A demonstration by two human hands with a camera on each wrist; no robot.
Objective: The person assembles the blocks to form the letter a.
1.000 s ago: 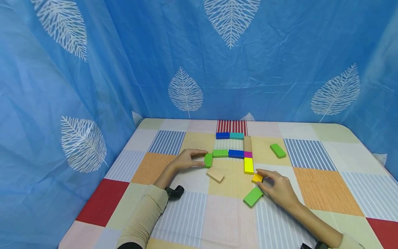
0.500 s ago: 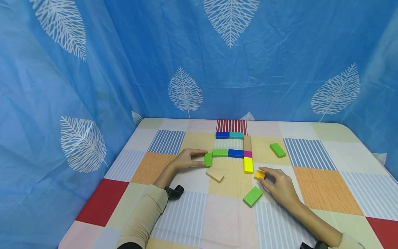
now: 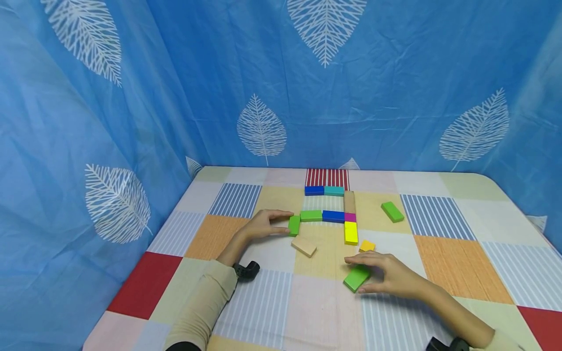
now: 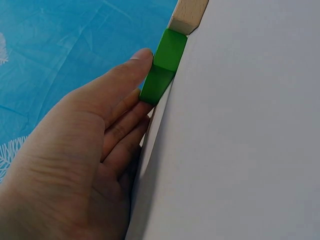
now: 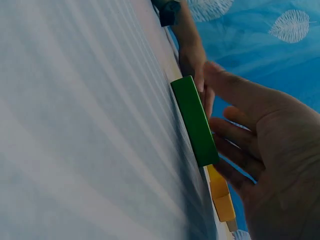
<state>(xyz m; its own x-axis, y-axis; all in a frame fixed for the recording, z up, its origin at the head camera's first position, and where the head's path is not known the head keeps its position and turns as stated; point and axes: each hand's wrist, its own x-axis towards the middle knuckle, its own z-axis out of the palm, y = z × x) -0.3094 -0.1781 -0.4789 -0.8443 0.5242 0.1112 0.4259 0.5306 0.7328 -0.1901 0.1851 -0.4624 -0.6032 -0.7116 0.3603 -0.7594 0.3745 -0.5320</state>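
My left hand (image 3: 262, 224) holds a green block (image 3: 294, 225) between thumb and fingers at the left end of a row of blocks; the left wrist view shows the thumb against the green block (image 4: 167, 57). My right hand (image 3: 392, 275) is spread over another green block (image 3: 356, 279) lying aslant nearer the front, index finger past its far end and thumb by its near right corner. In the right wrist view the thumb stands apart from that green block (image 5: 196, 122). A small orange-yellow block (image 3: 367, 245) lies just beyond the right hand.
A green block (image 3: 311, 216), blue block (image 3: 333, 217), magenta block (image 3: 350, 217), yellow block (image 3: 351, 234) and plain wood block (image 3: 349, 202) join up. Behind are blue (image 3: 314, 190) and teal (image 3: 334, 191) blocks. A loose wood block (image 3: 304, 246) and green block (image 3: 392, 212) lie apart.
My right hand has let go of the small orange-yellow block, after shifting it slightly right, and has moved toward the front over the green block. The left hand stays still.
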